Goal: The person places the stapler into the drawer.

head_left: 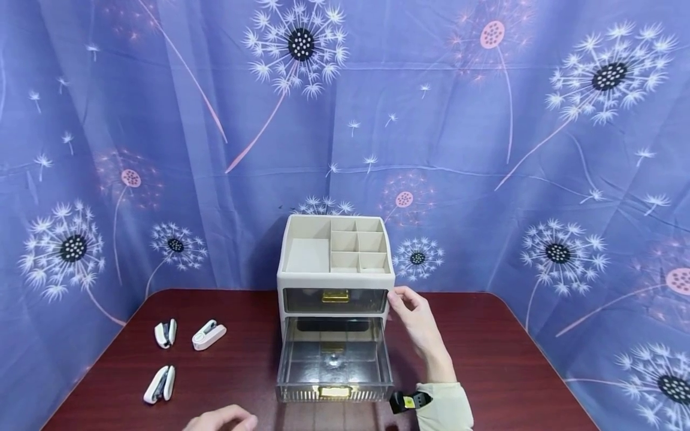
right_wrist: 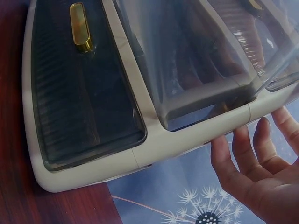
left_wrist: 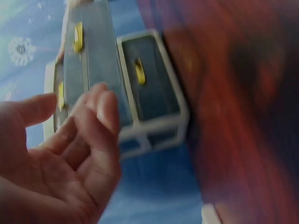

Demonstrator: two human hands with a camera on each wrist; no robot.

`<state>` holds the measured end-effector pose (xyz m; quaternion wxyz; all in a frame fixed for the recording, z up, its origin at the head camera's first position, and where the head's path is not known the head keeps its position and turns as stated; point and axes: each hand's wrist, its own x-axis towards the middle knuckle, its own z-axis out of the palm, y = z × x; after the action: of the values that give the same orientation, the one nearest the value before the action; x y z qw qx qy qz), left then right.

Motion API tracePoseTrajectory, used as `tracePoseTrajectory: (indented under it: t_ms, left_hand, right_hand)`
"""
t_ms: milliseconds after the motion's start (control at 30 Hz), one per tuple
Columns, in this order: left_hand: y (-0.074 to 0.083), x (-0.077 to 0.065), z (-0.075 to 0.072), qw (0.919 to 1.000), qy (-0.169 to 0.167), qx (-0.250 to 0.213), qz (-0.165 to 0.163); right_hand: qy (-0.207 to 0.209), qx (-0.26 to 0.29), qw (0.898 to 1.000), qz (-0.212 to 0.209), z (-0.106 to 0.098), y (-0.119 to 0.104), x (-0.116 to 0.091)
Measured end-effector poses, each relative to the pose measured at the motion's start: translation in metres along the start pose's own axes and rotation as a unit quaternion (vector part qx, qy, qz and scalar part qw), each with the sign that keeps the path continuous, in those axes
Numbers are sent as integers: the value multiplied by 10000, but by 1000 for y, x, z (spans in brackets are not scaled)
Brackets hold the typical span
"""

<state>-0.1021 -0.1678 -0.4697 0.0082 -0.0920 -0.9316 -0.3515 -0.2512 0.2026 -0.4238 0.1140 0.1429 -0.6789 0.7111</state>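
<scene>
A white desktop organizer [head_left: 336, 280] stands at the back middle of the table. Its clear middle drawer [head_left: 302, 392] is pulled out, and nothing is seen inside. The smoky top drawer [head_left: 309, 301], with a gold handle, is closed. My right hand [head_left: 417, 323] touches the organizer's right side near the top drawer; the right wrist view shows the fingertips along its white frame. In front of the drawer, to its left, my left hand [head_left: 221, 418] hovers with loosely bent fingers and holds nothing. The left wrist view, blurred, also shows a closed bottom drawer [left_wrist: 149, 98].
Three small white staplers lie on the left of the dark red table [head_left: 242, 359]: a back one [head_left: 165, 333], one to its right [head_left: 208, 335] and a front one [head_left: 159, 384]. A blue dandelion-print curtain [head_left: 345, 120] hangs behind. The organizer's top has several compartments.
</scene>
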Motion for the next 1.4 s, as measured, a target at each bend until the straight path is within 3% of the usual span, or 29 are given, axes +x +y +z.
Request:
tracePoseTrajectory:
  t_ms: [167,433,600,867,1400]
  left_hand:
    - [-19,1,-22,9938,414,556,-869]
    - [-61,13,-55,9774,561,1460,-1426]
    - [-82,20,-65,9703,678,1773,-1501]
    - [-100,31,-71,9618,639,2037,-1714]
    - [-108,48,-72,9669,345,1997,-1553]
  right_hand:
    - [5,-25,10000,51,-1,-2,-1]
    - [40,-33,10000,28,1,-3,-1]
    - [60,-120,9999,37,0,-3,-1]
    - [-14,-82,10000,21,-2,-3,-1]
    - [-20,-39,9999,132,-1,-2,0]
